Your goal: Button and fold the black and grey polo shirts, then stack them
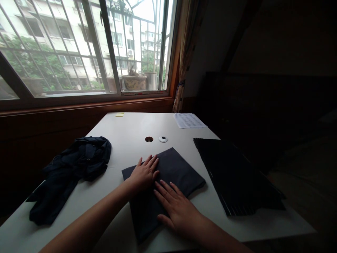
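Observation:
A dark navy piece of cloth (179, 165), folded into a flat, roughly square shape, lies at an angle on the white table. My left hand (144, 172) rests on its left part, palm down with the fingers stretched forward. Lower and to the right, my right hand (176, 207) lies flat on the same cloth, its fingers spread and pointing up and left. Neither hand grasps anything. Whether the cloth is a garment cannot be made out from its folded form.
A crumpled dark garment (79, 165) lies at the table's left edge. On the right is a stack of flat, black, shiny-edged items (234, 175). Farther back are printed papers (189, 120), a yellow note (119, 114), a cable hole (149, 139) and a white round cover (163, 139).

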A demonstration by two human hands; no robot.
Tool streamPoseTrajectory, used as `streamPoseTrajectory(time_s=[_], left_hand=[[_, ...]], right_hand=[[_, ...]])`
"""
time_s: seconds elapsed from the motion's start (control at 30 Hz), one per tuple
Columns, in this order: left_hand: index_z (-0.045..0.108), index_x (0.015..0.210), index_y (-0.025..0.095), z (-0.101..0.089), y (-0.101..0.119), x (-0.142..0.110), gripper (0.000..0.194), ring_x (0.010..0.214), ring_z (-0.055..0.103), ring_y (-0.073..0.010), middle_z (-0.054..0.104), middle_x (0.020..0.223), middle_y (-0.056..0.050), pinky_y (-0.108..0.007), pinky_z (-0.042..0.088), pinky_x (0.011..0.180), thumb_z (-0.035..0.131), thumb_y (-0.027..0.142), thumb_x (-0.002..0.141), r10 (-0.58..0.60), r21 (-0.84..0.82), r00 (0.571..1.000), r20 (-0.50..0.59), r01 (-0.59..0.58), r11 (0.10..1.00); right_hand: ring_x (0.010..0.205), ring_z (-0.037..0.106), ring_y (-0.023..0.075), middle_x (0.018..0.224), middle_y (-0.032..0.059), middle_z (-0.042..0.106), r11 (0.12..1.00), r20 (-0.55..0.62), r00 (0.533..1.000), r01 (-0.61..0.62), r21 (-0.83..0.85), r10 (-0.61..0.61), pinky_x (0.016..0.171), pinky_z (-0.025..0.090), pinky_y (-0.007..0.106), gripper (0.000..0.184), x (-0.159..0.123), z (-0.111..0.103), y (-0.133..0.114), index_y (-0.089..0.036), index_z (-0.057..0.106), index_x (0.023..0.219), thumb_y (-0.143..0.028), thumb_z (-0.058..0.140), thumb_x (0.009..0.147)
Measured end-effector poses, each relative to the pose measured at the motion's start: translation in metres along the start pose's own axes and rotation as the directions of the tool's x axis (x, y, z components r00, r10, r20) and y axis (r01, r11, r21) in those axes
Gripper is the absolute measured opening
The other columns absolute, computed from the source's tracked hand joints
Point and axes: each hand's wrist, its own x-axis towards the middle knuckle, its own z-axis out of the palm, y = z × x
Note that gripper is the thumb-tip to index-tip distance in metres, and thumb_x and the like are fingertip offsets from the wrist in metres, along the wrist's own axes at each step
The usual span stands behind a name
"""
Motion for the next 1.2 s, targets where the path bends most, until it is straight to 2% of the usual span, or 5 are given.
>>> streamPoseTrajectory(time_s=[0.33,0.67,0.8,0.93,1.2], left_hand=[[0.026,0.157,0.021,-0.003,-0.002,0.003,0.060,0.153,0.014,-0.0290,0.016,0.165,-0.007,-0.061,0.020,0.119,0.032,0.047,0.104,-0.011,-0.036,0.997,0.078,0.014,0.999],[0.023,0.158,0.021,-0.001,-0.004,0.033,0.065,0.154,0.011,-0.0297,0.014,0.165,-0.008,-0.065,0.015,0.119,0.027,0.054,0.103,-0.088,-0.096,0.986,0.144,0.102,0.990],[0.021,0.159,0.020,0.005,-0.015,0.045,0.066,0.154,0.010,-0.0304,0.013,0.165,-0.007,-0.066,0.016,0.117,0.021,0.056,0.103,-0.122,-0.145,0.976,0.178,0.149,0.978],[0.019,0.159,0.019,0.014,-0.032,0.048,0.067,0.154,0.008,-0.0299,0.013,0.166,-0.006,-0.063,0.014,0.120,0.013,0.056,0.103,-0.170,-0.161,0.976,0.137,0.191,0.968],[0.024,0.159,0.023,0.024,-0.069,0.023,0.064,0.154,0.006,-0.0307,0.014,0.166,-0.003,-0.062,0.012,0.120,0.016,0.054,0.104,-0.256,-0.077,0.964,0.064,0.261,0.962]], right_hand=[[0.153,0.010,0.0301,0.167,0.0041,0.006,1.000,0.049,0.999,-0.020,0.023,0.019,0.124,0.012,0.056,0.074,0.000,0.000,-0.001,-0.027,0.012,0.161,-0.052,0.046,0.100],[0.154,0.010,0.0289,0.167,0.0023,0.006,0.999,0.058,0.997,-0.044,0.014,0.043,0.124,0.012,0.054,0.076,0.001,-0.002,-0.003,-0.028,0.010,0.160,-0.052,0.048,0.099],[0.154,0.009,0.0285,0.167,0.0026,0.005,0.999,0.076,0.996,-0.049,0.008,0.048,0.124,0.011,0.055,0.074,0.001,-0.003,-0.003,-0.027,0.010,0.160,-0.052,0.045,0.100],[0.154,0.009,0.0287,0.167,0.0026,0.005,0.999,0.075,0.996,-0.042,0.010,0.041,0.124,0.012,0.055,0.073,0.000,-0.002,-0.002,-0.027,0.011,0.160,-0.054,0.043,0.100],[0.154,0.009,0.0277,0.167,0.0019,0.005,0.998,0.077,0.996,-0.054,0.008,0.053,0.124,0.013,0.054,0.071,0.000,-0.001,-0.002,-0.027,0.015,0.160,-0.055,0.042,0.101]])
